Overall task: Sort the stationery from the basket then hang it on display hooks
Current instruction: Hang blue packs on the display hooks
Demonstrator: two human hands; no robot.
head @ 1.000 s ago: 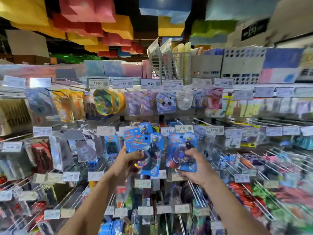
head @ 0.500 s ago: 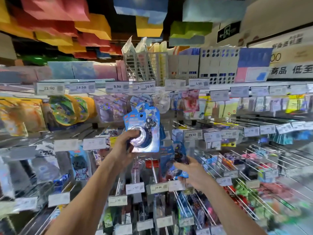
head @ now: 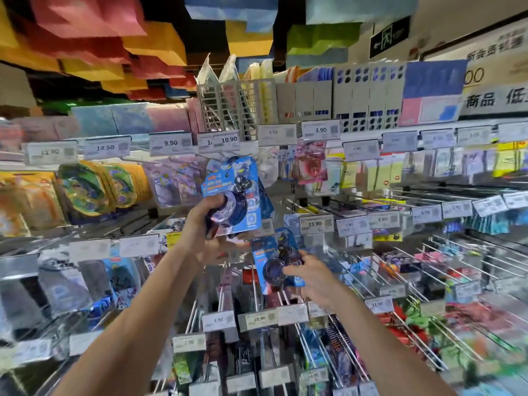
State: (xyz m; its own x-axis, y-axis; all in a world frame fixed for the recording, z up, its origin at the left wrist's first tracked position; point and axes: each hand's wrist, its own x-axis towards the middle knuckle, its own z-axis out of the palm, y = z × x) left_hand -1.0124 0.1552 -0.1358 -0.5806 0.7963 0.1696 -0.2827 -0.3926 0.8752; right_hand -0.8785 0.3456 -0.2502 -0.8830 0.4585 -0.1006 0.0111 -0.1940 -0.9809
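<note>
Head camera looks up along both bare forearms at a wall of display hooks (head: pixel 445 261) crowded with carded goods and price tags. From the lower left the left forearm rises steeply, its wrist bent back, and the left hand (head: pixel 204 232) is held near the middle of the view at about the height of the second row of hooks. It grips a blue blister pack (head: pixel 240 181) by its lower half: the thumb lies curled over the round clear bubble on the front and the fingers are hidden behind the card. The pack stands nearly upright, tilted a little to the right, in front of the hanging goods. A second blue edge shows behind it, and whether that belongs to another pack in the same grip cannot be told. The right forearm comes in from the lower right at a flatter angle. Lower down and a little to the right, the right hand (head: pixel 315 281) pinches a second blue pack (head: pixel 271 252), the thumb on its dark round bubble and the fingers curled round its right edge. This pack hangs just below the 15.90 price tag (head: pixel 315 223), apart from the upper one. Whether either pack touches a hook cannot be told.
</note>
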